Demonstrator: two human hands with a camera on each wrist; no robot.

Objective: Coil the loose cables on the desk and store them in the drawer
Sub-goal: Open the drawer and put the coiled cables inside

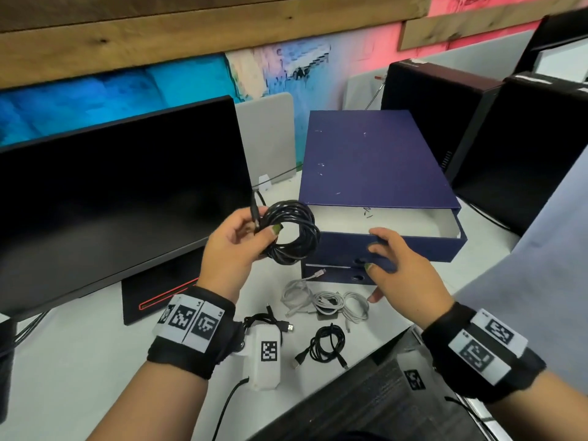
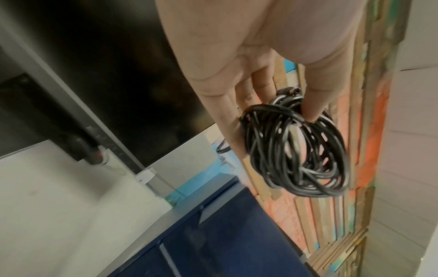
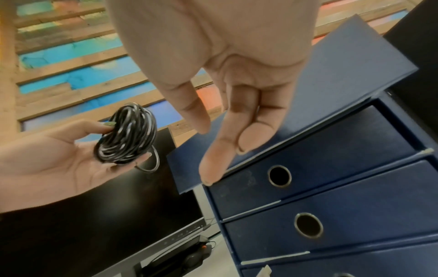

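My left hand [image 1: 264, 229] holds a coiled black cable [image 1: 305, 218] up above the desk, thumb through the loop; the same coil [image 2: 296, 153] hangs from my fingers in the left wrist view. A navy drawer box [image 1: 375, 160] stands just right of it, its top drawer [image 1: 423, 249] pulled out and white inside. My right hand [image 1: 378, 259] is at that drawer's front, fingers loose and holding nothing; the index fingertip [image 3: 208, 180] touches the front's top edge. White cables [image 1: 327, 302] and a small black cable [image 1: 327, 343] lie on the desk in front of the box.
A dark monitor [image 1: 121, 192] fills the left, its stand base [image 1: 152, 294] on the desk. Black computer towers [image 1: 525, 148] stand right of the box. Two lower drawers [image 3: 343, 215] are closed. The desk edge runs diagonally at the front right, with carpet [image 1: 366, 409] below.
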